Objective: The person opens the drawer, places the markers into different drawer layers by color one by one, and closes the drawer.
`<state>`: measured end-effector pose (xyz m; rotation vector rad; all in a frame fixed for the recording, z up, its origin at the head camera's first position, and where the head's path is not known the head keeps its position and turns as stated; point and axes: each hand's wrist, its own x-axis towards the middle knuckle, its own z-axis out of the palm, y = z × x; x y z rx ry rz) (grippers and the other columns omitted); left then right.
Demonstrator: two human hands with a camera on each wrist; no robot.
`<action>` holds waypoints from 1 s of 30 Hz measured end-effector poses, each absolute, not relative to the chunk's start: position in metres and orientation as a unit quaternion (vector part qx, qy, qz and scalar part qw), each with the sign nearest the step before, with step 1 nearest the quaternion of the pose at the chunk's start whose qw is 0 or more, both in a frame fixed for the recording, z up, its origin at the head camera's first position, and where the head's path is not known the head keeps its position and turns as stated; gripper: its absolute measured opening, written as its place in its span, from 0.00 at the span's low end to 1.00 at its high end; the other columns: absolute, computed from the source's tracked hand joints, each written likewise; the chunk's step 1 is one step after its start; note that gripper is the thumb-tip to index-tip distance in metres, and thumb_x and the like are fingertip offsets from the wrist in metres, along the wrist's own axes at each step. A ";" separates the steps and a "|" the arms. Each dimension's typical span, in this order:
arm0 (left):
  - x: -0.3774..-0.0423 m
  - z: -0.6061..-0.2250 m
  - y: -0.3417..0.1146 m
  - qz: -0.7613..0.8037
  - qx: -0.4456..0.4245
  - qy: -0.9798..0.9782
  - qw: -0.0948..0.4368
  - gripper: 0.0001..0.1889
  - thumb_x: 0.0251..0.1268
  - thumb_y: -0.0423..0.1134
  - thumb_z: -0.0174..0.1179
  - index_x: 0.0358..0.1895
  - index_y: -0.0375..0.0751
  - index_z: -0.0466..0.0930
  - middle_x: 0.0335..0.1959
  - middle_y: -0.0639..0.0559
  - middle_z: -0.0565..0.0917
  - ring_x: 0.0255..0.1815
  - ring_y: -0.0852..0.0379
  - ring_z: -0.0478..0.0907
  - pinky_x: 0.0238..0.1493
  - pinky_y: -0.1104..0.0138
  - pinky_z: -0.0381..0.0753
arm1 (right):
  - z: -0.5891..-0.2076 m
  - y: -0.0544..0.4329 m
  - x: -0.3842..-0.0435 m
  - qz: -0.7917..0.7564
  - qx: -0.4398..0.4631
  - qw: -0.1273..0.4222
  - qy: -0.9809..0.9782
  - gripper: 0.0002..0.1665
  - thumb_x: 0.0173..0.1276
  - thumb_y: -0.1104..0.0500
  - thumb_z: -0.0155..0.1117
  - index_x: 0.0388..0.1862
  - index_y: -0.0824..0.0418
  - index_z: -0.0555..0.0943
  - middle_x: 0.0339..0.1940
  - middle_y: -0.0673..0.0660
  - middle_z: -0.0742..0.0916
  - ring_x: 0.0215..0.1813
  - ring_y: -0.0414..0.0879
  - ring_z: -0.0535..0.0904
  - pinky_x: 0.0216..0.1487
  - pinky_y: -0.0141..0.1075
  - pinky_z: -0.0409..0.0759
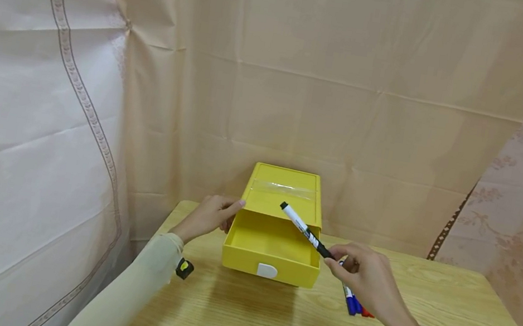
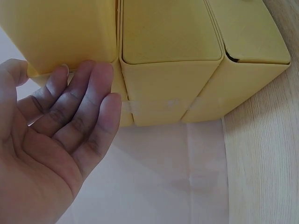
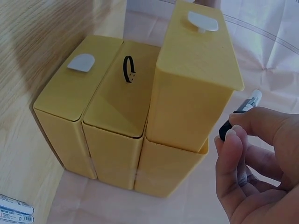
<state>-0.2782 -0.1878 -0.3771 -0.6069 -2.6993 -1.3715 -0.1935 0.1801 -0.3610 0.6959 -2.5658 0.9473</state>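
A stack of yellow drawers [image 1: 284, 178] stands on the table, its top drawer [image 1: 272, 262] pulled out toward me. The drawer has a white handle [image 1: 267, 270], and its visible inside is bare. My left hand [image 1: 208, 217] rests against the stack's left side, thumb at the top edge. In the left wrist view its fingers [image 2: 100, 84] lie loosely bent against the yellow side. My right hand [image 1: 368, 277] pinches a marker [image 1: 300, 224] by its black end. The marker, white-barrelled with black ends, slants up and left over the drawer's right side.
Several markers [image 1: 351, 302], with blue and red ends, lie on the wooden table [image 1: 443, 303] beneath the right hand. In the right wrist view, a lower drawer bears a black loop [image 3: 129, 70]. A beige cloth [image 1: 304, 79] hangs behind the stack.
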 end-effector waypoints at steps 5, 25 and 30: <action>-0.279 -0.378 -0.187 -0.437 -0.196 -0.877 0.029 0.27 0.82 0.60 0.47 0.30 0.45 0.81 0.23 0.49 0.83 0.28 0.39 0.84 0.35 0.52 0.85 | -0.362 0.179 -0.194 0.336 0.255 0.161 -0.892 0.04 0.66 0.61 0.76 0.39 0.55 0.90 0.33 0.46 0.86 0.24 0.33 0.79 0.23 0.32 0.78; -0.278 -0.378 -0.189 -0.426 -0.187 -0.885 0.027 0.27 0.81 0.61 0.47 0.34 0.46 0.84 0.25 0.50 0.84 0.26 0.48 0.83 0.33 0.59 0.84 | -0.364 0.170 -0.197 0.336 0.266 0.150 -0.891 0.05 0.67 0.61 0.76 0.41 0.54 0.90 0.34 0.44 0.87 0.23 0.33 0.77 0.23 0.33 0.77; -0.278 -0.378 -0.190 -0.428 -0.185 -0.884 0.026 0.27 0.81 0.62 0.47 0.37 0.46 0.85 0.26 0.51 0.84 0.27 0.49 0.83 0.34 0.60 0.85 | -0.361 0.168 -0.198 0.336 0.262 0.147 -0.893 0.04 0.67 0.60 0.76 0.40 0.53 0.90 0.32 0.45 0.85 0.22 0.34 0.76 0.22 0.33 0.76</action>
